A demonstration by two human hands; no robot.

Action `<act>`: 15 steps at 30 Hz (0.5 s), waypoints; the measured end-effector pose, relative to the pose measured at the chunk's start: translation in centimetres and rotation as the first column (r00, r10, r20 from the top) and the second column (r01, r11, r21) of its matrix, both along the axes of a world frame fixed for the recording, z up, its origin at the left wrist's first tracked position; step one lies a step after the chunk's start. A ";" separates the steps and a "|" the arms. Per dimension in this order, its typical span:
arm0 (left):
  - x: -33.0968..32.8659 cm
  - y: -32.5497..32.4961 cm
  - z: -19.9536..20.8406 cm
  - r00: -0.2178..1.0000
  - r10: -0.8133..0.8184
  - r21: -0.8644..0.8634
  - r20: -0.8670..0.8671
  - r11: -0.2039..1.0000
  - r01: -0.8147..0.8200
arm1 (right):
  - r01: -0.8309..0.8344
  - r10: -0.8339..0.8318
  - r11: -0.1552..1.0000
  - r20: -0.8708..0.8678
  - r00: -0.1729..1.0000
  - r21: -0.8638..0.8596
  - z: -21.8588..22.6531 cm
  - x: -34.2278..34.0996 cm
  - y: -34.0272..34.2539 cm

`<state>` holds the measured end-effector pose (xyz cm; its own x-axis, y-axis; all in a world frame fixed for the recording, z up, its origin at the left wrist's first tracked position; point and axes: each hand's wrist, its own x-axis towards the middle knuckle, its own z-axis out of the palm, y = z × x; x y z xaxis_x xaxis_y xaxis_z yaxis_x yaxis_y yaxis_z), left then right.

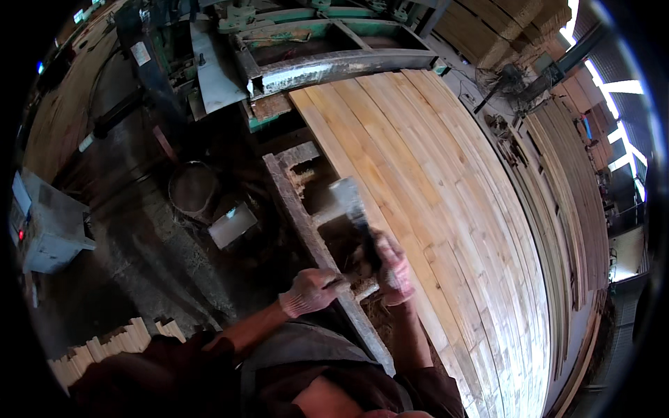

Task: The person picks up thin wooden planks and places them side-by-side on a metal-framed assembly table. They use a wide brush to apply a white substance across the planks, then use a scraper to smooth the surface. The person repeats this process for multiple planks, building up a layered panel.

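My right hand, in a pale knit glove with reddish patches, is closed around the dark handle of a broad-bladed hand tool. Its pale flat head points away from me, over the left edge of the wooden panel; blur hides whether it is a scraper. My gloved left hand is a fist beside the long metal rail. Something small and dark shows at its fingers, too unclear to name. Narrow boards laid edge to edge make up the panel, to the right of both hands.
Beyond the panel stands a machine frame. Left of the rail are a round bucket and a small box on the floor. Long boards lie stacked at the right; short wood strips stand at the lower left.
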<state>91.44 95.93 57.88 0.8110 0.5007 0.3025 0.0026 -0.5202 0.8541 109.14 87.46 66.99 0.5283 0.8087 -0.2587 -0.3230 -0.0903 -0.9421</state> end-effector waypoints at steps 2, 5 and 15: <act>-4.0 2.6 -1.8 0.995 0.095 -0.246 -0.008 0.965 -0.094 | -0.088 0.087 0.996 -0.051 0.995 -0.017 0.4 -2.9 3.6; -10.0 7.6 -9.0 0.959 0.058 -0.870 -0.277 0.409 -0.276 | -0.171 0.165 0.984 -0.108 0.980 -0.054 -1.5 -6.8 7.6; -16.5 10.0 -27.3 0.779 0.073 -0.656 -0.623 0.494 -0.570 | -0.292 0.278 0.858 -0.097 0.956 -0.423 -11.3 -13.2 16.3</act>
